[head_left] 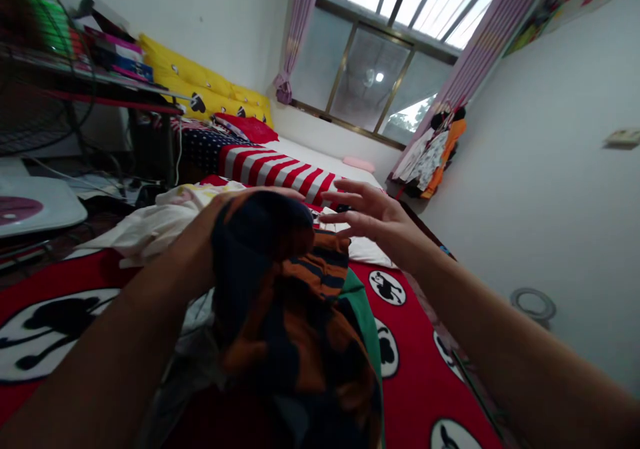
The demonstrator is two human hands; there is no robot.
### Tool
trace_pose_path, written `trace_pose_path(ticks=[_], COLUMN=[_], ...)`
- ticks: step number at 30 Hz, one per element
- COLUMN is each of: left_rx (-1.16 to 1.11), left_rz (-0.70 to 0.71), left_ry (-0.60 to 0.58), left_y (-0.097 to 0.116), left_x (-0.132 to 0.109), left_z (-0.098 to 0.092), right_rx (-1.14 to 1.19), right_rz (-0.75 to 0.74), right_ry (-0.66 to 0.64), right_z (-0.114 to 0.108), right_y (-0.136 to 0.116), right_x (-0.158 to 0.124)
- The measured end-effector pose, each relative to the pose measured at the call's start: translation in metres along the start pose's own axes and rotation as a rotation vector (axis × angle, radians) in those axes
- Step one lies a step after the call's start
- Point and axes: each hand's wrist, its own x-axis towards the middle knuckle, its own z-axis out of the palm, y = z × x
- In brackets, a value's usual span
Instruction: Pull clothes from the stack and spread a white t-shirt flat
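Observation:
An orange and navy striped garment (300, 329) fills the lower middle of the head view, raised and bunched close to me. My left hand (235, 202) is at its top left, with the cloth gathered over and against it; most of its fingers are hidden by the fabric. To the right, my right hand (363, 214) is held up just above the garment, fingers spread and with nothing in them. Green cloth (364, 309) shows along the right edge of the striped one. Which kind of garment it is cannot be made out.
Below lies a red bedspread (415, 349) with black-and-white round prints. Crumpled cream cloth (155, 225) is on the left and white cloth (370, 251) on the right. Further back are a striped bed cover (280, 169), a cluttered desk (160, 99), a white stool (45, 202) and hanging clothes (435, 155).

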Motion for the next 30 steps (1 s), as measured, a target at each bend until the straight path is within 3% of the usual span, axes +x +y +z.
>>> trace_pose_path(ticks=[3,4,7,11,14,16,19,22,24,25,27,28,30], left_rx=[0.156,0.206,0.243,0.278,0.362,0.405,0.413,0.326,0.234,0.184,0.051,-0.018,-0.094], left_rz=[-0.012,-0.011,0.002,-0.077,-0.103,-0.113,-0.100,-0.062,-0.066,-0.066,-0.104,-0.122,-0.148], left_ry=[-0.231,-0.254,-0.367,-0.574,-0.723,-0.760,-0.831,-0.899,-0.866,-0.824,-0.649,-0.536,-0.257], left_y=[-0.018,-0.024,-0.044,-0.079,-0.094,-0.094,-0.083,-0.066,-0.053,-0.046,-0.030,-0.022,-0.005], left_x=[0.006,0.006,-0.002,-0.028,-0.041,-0.040,-0.026,-0.008,0.001,0.003,0.002,-0.001,-0.011], left_z=[0.010,0.017,0.049,0.100,0.118,0.116,0.092,0.048,0.012,-0.005,-0.033,-0.043,-0.050], right_rx=[-0.383,-0.581,-0.756,-0.913,-1.023,-1.079,-1.109,-1.078,-1.023,-0.986,-0.613,-0.434,-0.272], right_rz=[0.214,0.347,0.498,0.600,0.687,0.761,0.859,0.910,0.854,0.766,0.221,-0.019,-0.409], right_ry=[0.323,0.364,0.382,0.290,0.202,0.169,0.141,0.136,0.219,0.322,0.806,0.926,0.990], right_z=[-0.040,-0.050,-0.065,-0.062,-0.060,-0.064,-0.083,-0.111,-0.126,-0.130,-0.128,-0.121,-0.097], right_y=[0.082,0.109,0.174,0.214,0.220,0.217,0.200,0.161,0.121,0.098,0.054,0.035,0.009], right_x=[0.024,0.028,0.031,0.019,0.008,-0.001,-0.011,-0.013,-0.008,-0.003,0.007,0.011,0.017])
